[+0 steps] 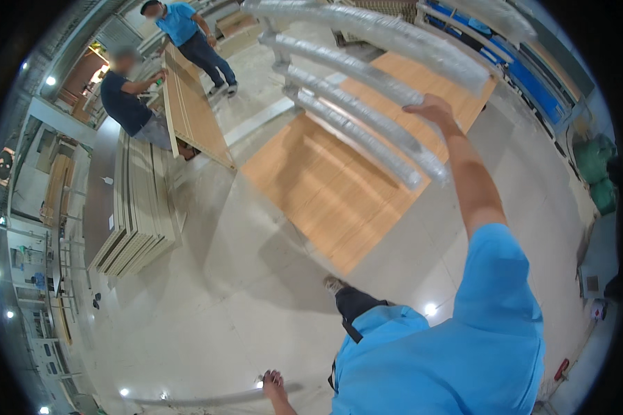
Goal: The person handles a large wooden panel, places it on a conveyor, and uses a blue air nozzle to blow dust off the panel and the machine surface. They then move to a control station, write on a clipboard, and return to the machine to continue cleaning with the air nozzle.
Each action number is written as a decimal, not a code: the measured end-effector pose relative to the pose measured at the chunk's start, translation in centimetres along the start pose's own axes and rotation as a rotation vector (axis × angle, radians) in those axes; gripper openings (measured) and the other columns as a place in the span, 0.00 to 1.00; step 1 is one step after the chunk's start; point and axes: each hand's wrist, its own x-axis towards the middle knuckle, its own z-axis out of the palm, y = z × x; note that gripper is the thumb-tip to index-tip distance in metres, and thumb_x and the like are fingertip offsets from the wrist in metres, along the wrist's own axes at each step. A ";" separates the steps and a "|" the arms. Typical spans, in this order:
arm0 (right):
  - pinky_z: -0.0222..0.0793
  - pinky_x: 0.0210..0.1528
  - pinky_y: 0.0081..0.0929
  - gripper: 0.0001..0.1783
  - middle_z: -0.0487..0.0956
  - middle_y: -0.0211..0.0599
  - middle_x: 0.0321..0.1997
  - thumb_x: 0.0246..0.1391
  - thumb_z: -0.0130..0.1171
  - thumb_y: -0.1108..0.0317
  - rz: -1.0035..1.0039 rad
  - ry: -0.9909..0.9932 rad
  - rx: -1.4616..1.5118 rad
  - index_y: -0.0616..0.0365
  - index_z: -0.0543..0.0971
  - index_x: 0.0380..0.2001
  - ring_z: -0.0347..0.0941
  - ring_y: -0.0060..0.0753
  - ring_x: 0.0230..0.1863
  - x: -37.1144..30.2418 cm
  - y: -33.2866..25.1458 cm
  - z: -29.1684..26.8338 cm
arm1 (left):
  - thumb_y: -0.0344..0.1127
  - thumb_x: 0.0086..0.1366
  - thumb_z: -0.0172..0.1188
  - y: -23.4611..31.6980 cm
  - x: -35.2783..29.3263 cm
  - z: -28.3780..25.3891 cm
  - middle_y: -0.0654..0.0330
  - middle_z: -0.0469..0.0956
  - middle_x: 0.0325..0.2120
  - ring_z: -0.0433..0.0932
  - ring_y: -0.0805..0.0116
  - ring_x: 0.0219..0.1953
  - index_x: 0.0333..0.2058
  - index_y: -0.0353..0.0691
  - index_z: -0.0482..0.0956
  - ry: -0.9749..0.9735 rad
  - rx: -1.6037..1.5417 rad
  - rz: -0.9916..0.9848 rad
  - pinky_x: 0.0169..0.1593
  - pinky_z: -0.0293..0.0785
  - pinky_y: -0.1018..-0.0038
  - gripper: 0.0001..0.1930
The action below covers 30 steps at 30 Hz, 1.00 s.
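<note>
My right hand [432,111], arm stretched forward, is closed on one bar of a rack wrapped in clear plastic [367,72]. Its several long bars lie roughly side by side, joined at the far-left end, and look slightly blurred. The rack hangs over wood-grain panels [332,200] lying low in front of me. My left hand [273,380] is down at the lower edge, away from the rack. Its fingers look curled, and I see nothing in them.
At the left stands a stack of panels [135,207]. Beyond it, a person in dark clothes [128,100] and one in a blue shirt [183,31] are at a tilted wood-grain panel [194,114]. Green wrapped bundles [595,173] sit at the right wall. My shoe [333,285] is near the panels' corner.
</note>
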 end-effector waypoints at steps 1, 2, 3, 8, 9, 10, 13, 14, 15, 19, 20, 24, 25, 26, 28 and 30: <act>0.73 0.53 0.39 0.48 0.84 0.49 0.48 0.38 0.67 0.27 0.054 -0.015 -0.025 0.61 0.82 0.48 0.80 0.50 0.51 -0.9 -0.8 0.3 | 0.43 0.72 0.54 1.2 0.8 0.1 0.56 0.79 0.40 0.79 0.64 0.38 0.56 0.38 0.72 -0.048 0.046 -0.034 0.41 0.76 0.71 0.19; 0.73 0.53 0.39 0.47 0.84 0.49 0.47 0.39 0.67 0.27 0.096 -0.008 -0.045 0.61 0.82 0.48 0.80 0.50 0.50 -1.7 -1.9 0.4 | 0.44 0.72 0.56 1.9 1.6 1.0 0.57 0.79 0.39 0.79 0.64 0.37 0.53 0.39 0.74 -0.077 0.091 -0.096 0.38 0.77 0.72 0.18; 0.73 0.53 0.39 0.46 0.84 0.49 0.47 0.39 0.68 0.28 0.092 0.028 -0.079 0.60 0.82 0.48 0.80 0.49 0.51 -2.0 -3.2 0.7 | 0.43 0.72 0.55 3.1 2.5 1.7 0.56 0.80 0.42 0.80 0.62 0.40 0.54 0.40 0.74 -0.153 0.125 -0.179 0.42 0.77 0.70 0.18; 0.72 0.54 0.38 0.44 0.84 0.49 0.48 0.40 0.69 0.31 0.247 0.120 -0.166 0.59 0.81 0.48 0.78 0.47 0.55 -4.2 -5.3 1.4 | 0.43 0.74 0.52 5.7 5.2 3.9 0.51 0.81 0.46 0.81 0.59 0.48 0.57 0.40 0.72 -0.245 0.379 -0.182 0.47 0.78 0.68 0.19; 0.71 0.55 0.39 0.44 0.83 0.49 0.49 0.39 0.69 0.32 0.249 0.110 -0.085 0.59 0.80 0.48 0.77 0.47 0.56 -4.7 -5.4 1.5 | 0.44 0.73 0.53 6.0 5.8 3.7 0.49 0.80 0.47 0.81 0.57 0.47 0.58 0.38 0.71 -0.295 0.369 -0.170 0.47 0.78 0.67 0.20; 0.72 0.55 0.38 0.44 0.83 0.48 0.49 0.39 0.69 0.32 0.248 0.109 -0.089 0.59 0.80 0.49 0.78 0.46 0.56 -5.0 -5.5 1.5 | 0.45 0.73 0.54 6.4 6.4 3.0 0.48 0.79 0.49 0.81 0.54 0.46 0.58 0.36 0.71 -0.302 0.398 -0.195 0.47 0.79 0.65 0.22; 0.73 0.55 0.38 0.43 0.84 0.47 0.48 0.40 0.70 0.32 0.241 0.135 -0.077 0.58 0.80 0.49 0.79 0.45 0.53 -5.8 -5.8 1.4 | 0.45 0.72 0.55 8.6 9.3 1.2 0.46 0.79 0.48 0.81 0.55 0.46 0.57 0.35 0.70 -0.364 0.445 -0.201 0.45 0.79 0.64 0.23; 0.73 0.55 0.38 0.43 0.84 0.47 0.47 0.40 0.70 0.32 0.238 0.144 -0.067 0.58 0.80 0.48 0.80 0.46 0.53 -6.0 -5.9 1.3 | 0.45 0.72 0.56 9.2 10.2 0.6 0.47 0.79 0.47 0.81 0.56 0.45 0.57 0.35 0.70 -0.349 0.449 -0.221 0.45 0.79 0.64 0.23; 0.73 0.55 0.38 0.42 0.84 0.47 0.46 0.40 0.70 0.32 0.245 0.132 -0.067 0.58 0.81 0.47 0.80 0.46 0.52 -6.2 -6.0 1.2 | 0.45 0.72 0.56 10.1 10.9 0.1 0.47 0.79 0.47 0.81 0.56 0.45 0.58 0.35 0.70 -0.323 0.431 -0.214 0.44 0.79 0.64 0.23; 0.73 0.53 0.39 0.44 0.84 0.50 0.45 0.40 0.70 0.33 0.207 0.151 -0.096 0.61 0.80 0.48 0.79 0.51 0.51 -6.9 -6.0 0.4 | 0.48 0.71 0.57 13.4 12.1 -0.5 0.49 0.78 0.49 0.81 0.57 0.45 0.59 0.36 0.69 -0.257 0.349 -0.194 0.45 0.79 0.65 0.26; 0.74 0.53 0.39 0.44 0.84 0.51 0.45 0.40 0.70 0.32 0.211 0.147 -0.101 0.62 0.79 0.48 0.79 0.51 0.51 -7.0 -5.9 0.1 | 0.49 0.71 0.57 14.2 11.9 0.0 0.49 0.78 0.50 0.80 0.56 0.47 0.59 0.35 0.69 -0.206 0.370 -0.192 0.46 0.78 0.65 0.27; 0.74 0.54 0.41 0.47 0.84 0.53 0.45 0.40 0.69 0.31 0.221 0.124 -0.125 0.62 0.78 0.50 0.79 0.53 0.51 -7.2 -5.3 -1.2 | 0.50 0.71 0.56 15.7 10.5 4.0 0.47 0.76 0.53 0.78 0.54 0.51 0.61 0.34 0.68 -0.329 0.409 -0.159 0.50 0.77 0.63 0.29; 0.74 0.53 0.41 0.47 0.83 0.53 0.45 0.41 0.69 0.31 0.208 0.118 -0.110 0.63 0.78 0.50 0.79 0.53 0.51 -7.2 -5.1 -1.6 | 0.50 0.72 0.56 15.6 10.2 5.5 0.47 0.76 0.54 0.78 0.54 0.52 0.61 0.33 0.68 -0.359 0.429 -0.139 0.50 0.77 0.63 0.29; 0.74 0.53 0.41 0.47 0.83 0.53 0.45 0.41 0.69 0.30 0.207 0.099 -0.097 0.63 0.78 0.50 0.79 0.53 0.51 -7.3 -5.0 -2.1 | 0.50 0.72 0.55 15.7 9.5 6.7 0.46 0.76 0.54 0.78 0.53 0.52 0.61 0.33 0.67 -0.387 0.448 -0.118 0.51 0.77 0.62 0.29; 0.74 0.53 0.42 0.47 0.83 0.54 0.46 0.41 0.68 0.30 0.196 0.088 -0.081 0.63 0.78 0.49 0.79 0.53 0.51 -7.5 -4.7 -3.2 | 0.49 0.73 0.54 15.3 8.0 9.1 0.46 0.76 0.54 0.78 0.53 0.52 0.61 0.34 0.68 -0.428 0.439 -0.106 0.51 0.77 0.62 0.28; 0.75 0.52 0.43 0.46 0.83 0.54 0.46 0.41 0.69 0.30 0.186 0.066 -0.067 0.63 0.78 0.49 0.79 0.52 0.51 -8.0 -4.6 -4.2 | 0.48 0.73 0.54 14.3 6.1 11.1 0.46 0.76 0.53 0.78 0.53 0.52 0.60 0.34 0.68 -0.474 0.447 -0.108 0.50 0.77 0.62 0.26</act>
